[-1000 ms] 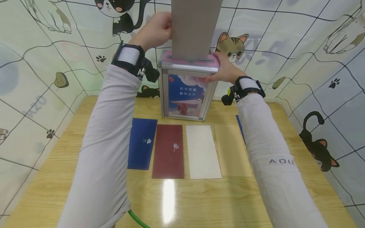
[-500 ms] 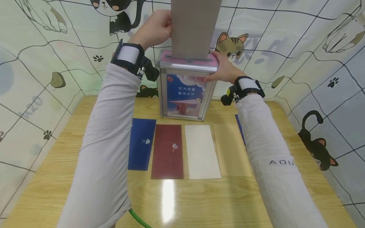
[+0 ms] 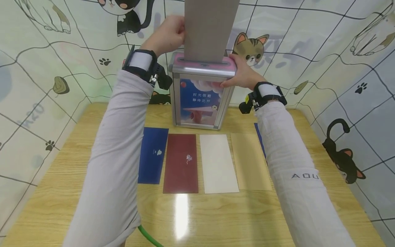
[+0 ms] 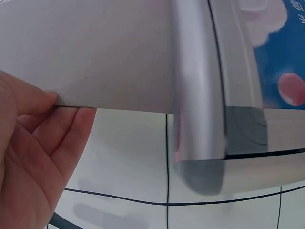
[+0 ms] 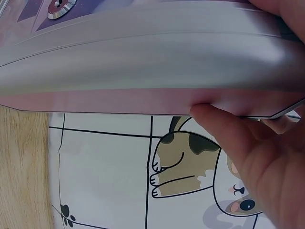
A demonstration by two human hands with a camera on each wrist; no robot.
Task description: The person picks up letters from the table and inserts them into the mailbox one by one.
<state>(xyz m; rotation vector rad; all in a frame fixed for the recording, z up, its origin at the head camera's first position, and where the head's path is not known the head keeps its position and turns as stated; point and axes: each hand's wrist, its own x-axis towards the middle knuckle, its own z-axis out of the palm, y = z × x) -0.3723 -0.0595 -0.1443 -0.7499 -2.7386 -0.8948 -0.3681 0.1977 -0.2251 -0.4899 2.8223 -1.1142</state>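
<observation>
My left hand pinches the left edge of a grey envelope between thumb and fingers, seen closely in the left wrist view. The envelope stands upright, its lower end in the slot on the pink top of a silver-framed letter box. Its upper end is cut off by the head view's edge. My right hand grips the box's upper right corner, with the thumb on the front. In the right wrist view, a fingertip rests on the pink top. A round lock shows on the box.
In front of the box lie a blue envelope, a dark red one, a white one and a tan one. A blue edge shows beside my right sleeve. A cat-printed wall cloth stands close behind the box.
My left hand has come down slightly towards the box top, still pinching the envelope. The right hand keeps its hold on the box corner. The head view has shifted a little.
</observation>
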